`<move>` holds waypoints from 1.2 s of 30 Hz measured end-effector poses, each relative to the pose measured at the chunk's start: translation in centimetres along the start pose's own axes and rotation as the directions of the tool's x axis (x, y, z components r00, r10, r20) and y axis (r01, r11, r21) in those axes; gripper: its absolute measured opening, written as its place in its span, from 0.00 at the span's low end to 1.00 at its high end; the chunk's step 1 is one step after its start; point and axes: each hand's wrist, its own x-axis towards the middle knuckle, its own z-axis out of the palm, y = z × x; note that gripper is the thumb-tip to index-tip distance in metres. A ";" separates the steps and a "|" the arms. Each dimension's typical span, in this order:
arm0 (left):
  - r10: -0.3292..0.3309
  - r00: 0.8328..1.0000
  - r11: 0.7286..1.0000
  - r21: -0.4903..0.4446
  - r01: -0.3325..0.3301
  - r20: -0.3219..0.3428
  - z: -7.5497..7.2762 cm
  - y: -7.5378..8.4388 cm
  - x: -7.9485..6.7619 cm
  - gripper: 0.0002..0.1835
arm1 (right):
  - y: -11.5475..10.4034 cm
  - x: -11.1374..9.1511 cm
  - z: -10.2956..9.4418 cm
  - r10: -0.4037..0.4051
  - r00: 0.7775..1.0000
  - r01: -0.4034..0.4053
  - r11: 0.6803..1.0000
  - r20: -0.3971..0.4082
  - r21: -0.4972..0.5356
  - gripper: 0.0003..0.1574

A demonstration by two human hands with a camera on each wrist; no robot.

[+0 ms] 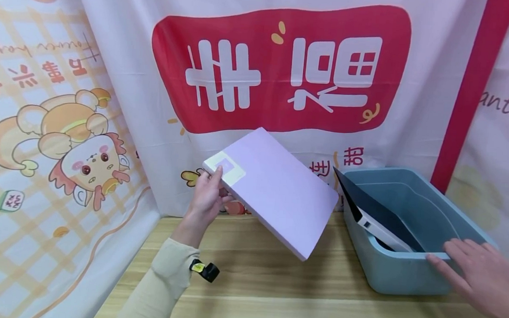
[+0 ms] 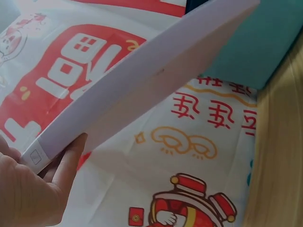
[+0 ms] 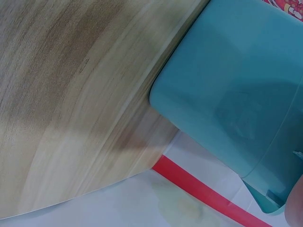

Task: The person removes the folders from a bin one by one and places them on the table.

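Observation:
My left hand (image 1: 209,195) holds a flat lilac box (image 1: 279,184) by its left corner, thumb on a pale label (image 1: 230,169). The box is tilted in the air above the table. From the left wrist view, the left hand (image 2: 33,189) pinches the labelled end, and the box's (image 2: 128,80) edge and underside show. At the right, my right hand (image 1: 477,271) grips the near rim of a blue-grey bin (image 1: 395,272); its fingertips are partly hidden. Inside the bin leans a dark panel (image 1: 377,208) with a white piece (image 1: 384,230) along its lower edge.
A wood-grain table (image 1: 252,293) lies under the box and bin. Printed cloth (image 1: 275,83) hangs close behind them, and more cloth (image 1: 43,143) hangs at the left. A black wrist strap (image 1: 207,271) sits on the left sleeve.

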 end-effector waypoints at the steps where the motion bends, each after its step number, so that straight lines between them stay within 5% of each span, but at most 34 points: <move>1: -0.011 1.000 1.000 0.013 0.011 -0.007 -0.1 -0.2 0.0 0.23 | 0.0 0.0 0.0 -0.002 1.000 0.002 1.000 -0.002 -0.001 0.22; 20: -0.140 0.990 0.987 0.075 0.141 -0.012 -1.8 -4.3 0.8 0.22 | 0.3 0.2 0.0 -0.023 0.999 0.022 1.000 -0.026 -0.016 0.22; 36: -0.237 0.972 0.962 0.140 0.235 -0.005 -1.7 -8.0 1.4 0.22 | 0.5 0.0 0.0 -0.020 0.999 0.019 1.000 -0.026 -0.019 0.22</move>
